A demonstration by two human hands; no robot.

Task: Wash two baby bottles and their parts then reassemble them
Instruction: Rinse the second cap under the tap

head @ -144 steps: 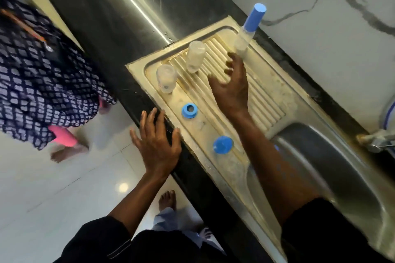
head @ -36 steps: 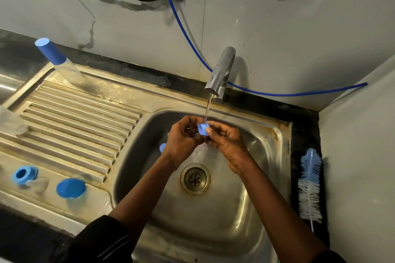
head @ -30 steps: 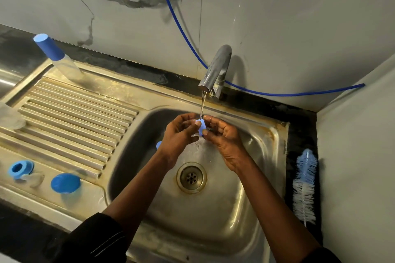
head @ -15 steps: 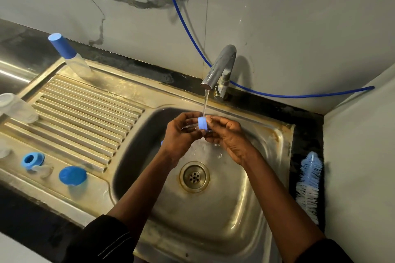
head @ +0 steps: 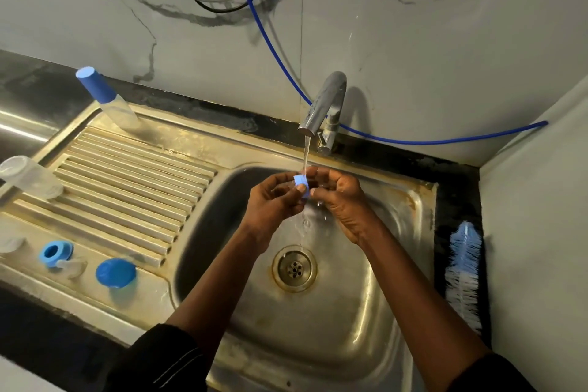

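1. The fingers (head: 280, 180) of the left hand (head: 270, 200) are curled in close. The thumb tip presses on a small blue ring (head: 301, 184), so this hand pinches it.
2. The right hand (head: 345, 204) faces it with fingers bent narrowly round the ring's other side. The fingertips of the two hands nearly meet.
3. The ring is held over the back of the sink (head: 413, 188), right under the tap (head: 324, 102). The water (head: 306, 153) strikes it and runs down toward the drain (head: 294, 268).
4. Something clear seems to sit between the hands beside the ring, but fingers and water hide it too much to tell.
5. Near the front edge of the draining board (head: 127, 175) lie a blue cap (head: 115, 272) and a second ring (head: 52, 253) with a clear teat (head: 71, 266) touching it.
6. At the board's left edge a clear bottle (head: 28, 177) is partly cut off. Below it is a clear piece (head: 11, 245), mostly out of view.
7. A capped bottle (head: 105, 95) stands at the board's back left corner.
8. A brush (head: 463, 267) lies on the dark worktop (head: 458, 188) along the sink's right edge.
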